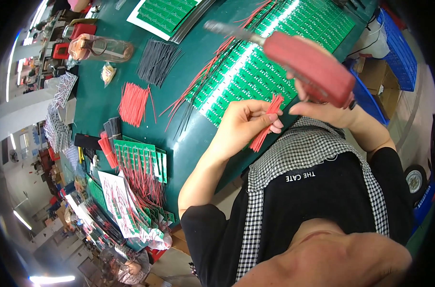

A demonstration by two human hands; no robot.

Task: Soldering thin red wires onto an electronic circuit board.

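My left hand (248, 124) is closed round the middle of a bundle of short red wires (260, 138), whose ends stick out above and below the fingers. Higher and to the right, my right hand (318, 103) grips a red gun-shaped tool (308, 64) with a long metal tip, blurred by motion, that points to the upper left. The tool passes above a wide sheet of green circuit boards (227, 91) on the green table (179, 143). Long red and black wires (210, 71) lie along the sheet's left edge.
Left of the sheet lie piles of black wires (157, 62) and red wires (136, 105). A pinkish bottle (100, 48) is at the far left. Wired circuit boards (136, 158) are stacked at lower left. Blue crates (397, 52) stand right of the table.
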